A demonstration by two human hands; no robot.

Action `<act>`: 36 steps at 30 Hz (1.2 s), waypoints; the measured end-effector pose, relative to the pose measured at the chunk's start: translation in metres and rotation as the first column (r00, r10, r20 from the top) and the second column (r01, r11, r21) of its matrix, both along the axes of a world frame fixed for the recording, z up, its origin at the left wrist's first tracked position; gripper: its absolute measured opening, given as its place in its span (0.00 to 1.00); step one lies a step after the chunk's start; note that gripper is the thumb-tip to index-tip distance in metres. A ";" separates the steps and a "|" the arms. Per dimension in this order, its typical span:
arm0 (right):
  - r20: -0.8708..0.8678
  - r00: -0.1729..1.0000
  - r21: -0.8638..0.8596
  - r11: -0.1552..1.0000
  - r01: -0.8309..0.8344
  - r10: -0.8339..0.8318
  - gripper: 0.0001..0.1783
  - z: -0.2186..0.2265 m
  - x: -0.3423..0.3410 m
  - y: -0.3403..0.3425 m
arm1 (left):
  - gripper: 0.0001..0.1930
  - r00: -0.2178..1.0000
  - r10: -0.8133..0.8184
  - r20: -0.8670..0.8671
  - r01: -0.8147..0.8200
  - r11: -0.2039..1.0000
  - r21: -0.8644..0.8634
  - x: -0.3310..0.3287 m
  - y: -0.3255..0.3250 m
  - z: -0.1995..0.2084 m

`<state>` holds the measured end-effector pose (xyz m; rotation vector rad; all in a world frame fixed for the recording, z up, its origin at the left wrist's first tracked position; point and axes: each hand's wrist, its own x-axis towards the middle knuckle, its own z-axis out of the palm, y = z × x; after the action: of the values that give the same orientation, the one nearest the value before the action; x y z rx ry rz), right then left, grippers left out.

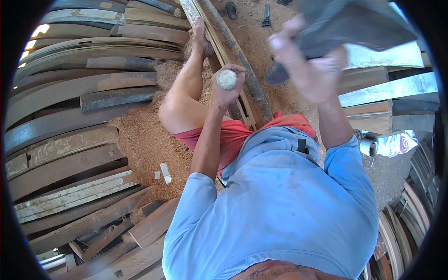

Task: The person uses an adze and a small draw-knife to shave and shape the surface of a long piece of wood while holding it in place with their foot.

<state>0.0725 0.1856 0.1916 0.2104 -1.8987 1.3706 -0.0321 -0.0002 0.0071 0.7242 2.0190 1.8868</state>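
My left hand [228, 93] is wrapped round an upright tool handle, seen from its worn, pale, round end [227, 79]; the rest of the tool is hidden below the fist. Under it lies a long grooved timber [219, 46], which runs away from my lap between my legs. My right hand [315, 74] is raised at the upper right, blurred by motion, its fingers round a dark, blocky mallet [357, 25]. The mallet hangs well apart from the tool handle. My bare left foot [199, 39] rests against the timber's left side.
Stacked old boards [70, 98] fill the left side. Wood shavings [140, 144] cover the floor beside my left leg. Pale planks [392, 88], a small round container [368, 147] and a printed bag [396, 143] lie at the right. A dark strap-like piece [266, 16] lies at the far end.
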 end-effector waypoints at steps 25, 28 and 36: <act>0.115 0.993 -0.022 1.000 0.003 -0.001 0.14 0.018 0.003 0.012 | 0.04 0.986 0.158 0.057 -0.162 0.985 0.064 -0.032 0.012 0.030; 0.142 0.989 0.047 0.998 0.032 -0.038 0.15 0.010 -0.006 0.001 | 0.04 0.986 0.162 -0.029 -0.161 0.987 0.028 -0.031 0.010 -0.003; 0.681 0.719 0.502 0.803 -0.320 -0.140 0.21 -0.083 -0.018 0.004 | 0.13 0.978 0.135 -0.157 -0.133 0.991 0.023 -0.012 0.005 -0.027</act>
<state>0.0542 0.1892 0.1085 0.0936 -2.9927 0.9081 -0.0441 0.0047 -0.0200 0.7820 2.2054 1.9744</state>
